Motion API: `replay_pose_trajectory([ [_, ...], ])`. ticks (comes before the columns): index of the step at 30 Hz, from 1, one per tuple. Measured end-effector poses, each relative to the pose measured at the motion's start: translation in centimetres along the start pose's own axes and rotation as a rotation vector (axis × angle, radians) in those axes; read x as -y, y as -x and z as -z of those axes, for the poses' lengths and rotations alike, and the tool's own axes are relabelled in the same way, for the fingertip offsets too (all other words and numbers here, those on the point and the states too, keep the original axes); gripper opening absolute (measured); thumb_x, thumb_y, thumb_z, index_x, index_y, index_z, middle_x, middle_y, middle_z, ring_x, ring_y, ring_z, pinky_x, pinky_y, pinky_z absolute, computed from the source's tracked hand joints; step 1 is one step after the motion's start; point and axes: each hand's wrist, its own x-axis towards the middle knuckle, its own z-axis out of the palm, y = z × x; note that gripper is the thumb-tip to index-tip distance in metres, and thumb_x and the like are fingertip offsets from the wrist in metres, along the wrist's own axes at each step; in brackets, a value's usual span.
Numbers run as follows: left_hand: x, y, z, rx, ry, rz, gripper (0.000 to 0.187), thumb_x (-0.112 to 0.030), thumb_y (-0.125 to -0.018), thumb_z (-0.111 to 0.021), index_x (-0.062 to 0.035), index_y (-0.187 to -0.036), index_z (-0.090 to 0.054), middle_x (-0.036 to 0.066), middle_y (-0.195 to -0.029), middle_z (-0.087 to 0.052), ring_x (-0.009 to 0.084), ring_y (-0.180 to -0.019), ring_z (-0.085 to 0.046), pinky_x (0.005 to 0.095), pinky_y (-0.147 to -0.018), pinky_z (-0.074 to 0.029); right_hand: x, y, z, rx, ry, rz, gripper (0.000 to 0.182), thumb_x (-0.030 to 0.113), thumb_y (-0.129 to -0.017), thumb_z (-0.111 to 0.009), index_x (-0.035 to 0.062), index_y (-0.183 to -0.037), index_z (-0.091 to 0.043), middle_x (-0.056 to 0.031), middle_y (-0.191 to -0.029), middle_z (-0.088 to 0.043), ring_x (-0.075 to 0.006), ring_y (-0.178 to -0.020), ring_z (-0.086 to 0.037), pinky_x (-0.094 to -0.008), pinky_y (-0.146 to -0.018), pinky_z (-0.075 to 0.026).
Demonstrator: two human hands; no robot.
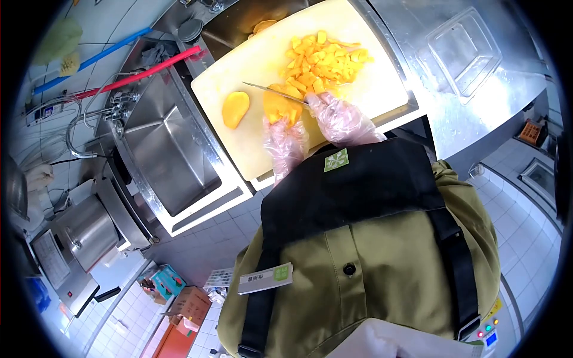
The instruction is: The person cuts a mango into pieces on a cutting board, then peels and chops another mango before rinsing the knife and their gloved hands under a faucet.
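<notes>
Steel kitchen counter, white board (pixel 250 71) beside sink (pixel 167 155). Gloved left hand (pixel 285 140) is pressing down on mango (pixel 280 107); right hand (pixel 337 116) is gripping knife (pixel 271 91), blade lying across it. Cubes (pixel 319 62) are sitting piled behind.

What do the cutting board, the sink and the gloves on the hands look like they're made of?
The cutting board looks like white plastic: smooth, matte, evenly pale. The sink appears to be stainless steel, grey and brushed, with bright reflections. The gloves on the left hand and right hand seem to be thin clear plastic film: wrinkled, glossy and see-through.
</notes>
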Motion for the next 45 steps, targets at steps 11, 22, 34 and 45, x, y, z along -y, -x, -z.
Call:
replay_pose_trajectory([
  [11,0.2,0.8,-0.1,0.074,0.113,0.041,0.04,-0.008,-0.075,-0.05,0.0003,-0.113,-0.043,0.013,-0.106,-0.051,0.0228,-0.096,-0.052,0.0303,-0.08,-0.045,-0.9,-1.4,-2.4,0.121,-0.328,-0.252,0.043,0.011,-0.078,-0.049,0.0,-0.12,-0.045,-0.018,-0.11,-0.053,-0.0289,-0.102,-0.052,-0.0334,-0.087,-0.042],
  [22,-0.4,0.5,-0.4,0.032,-0.092,-0.055,0.04,-0.003,-0.073,-0.051,-0.0006,-0.112,-0.042,0.012,-0.104,-0.051,0.0237,-0.096,-0.052,0.031,-0.079,-0.045,-1.0,-1.1,0.8,-0.047,-0.182,-0.064,0.039,0.011,-0.08,-0.047,0.0014,-0.118,-0.047,-0.0159,-0.117,-0.05,-0.0279,-0.103,-0.052,-0.0329,-0.085,-0.043],
  [34,0.2,-0.1,-1.5,0.099,0.205,-0.028,0.045,-0.003,-0.078,-0.052,-0.0039,-0.121,-0.037,0.012,-0.115,-0.047,0.0252,-0.108,-0.047,0.0363,-0.093,-0.039,-1.7,-0.6,-0.5,-0.007,-0.115,-0.19,0.044,0.012,-0.08,-0.045,-0.0005,-0.122,-0.04,-0.0165,-0.11,-0.054,-0.0271,-0.102,-0.053,-0.0346,-0.087,-0.043],
  [45,1.2,-0.5,-1.3,0.064,-0.012,-0.013,0.05,0.0,-0.077,-0.054,-0.0032,-0.123,-0.034,0.014,-0.119,-0.043,0.0272,-0.11,-0.044,0.038,-0.097,-0.037,0.2,-2.3,1.9,0.164,-0.365,-0.328,0.041,0.014,-0.081,-0.044,0.0,-0.12,-0.043,-0.0177,-0.118,-0.048,-0.0279,-0.109,-0.047,-0.0354,-0.09,-0.04],
])
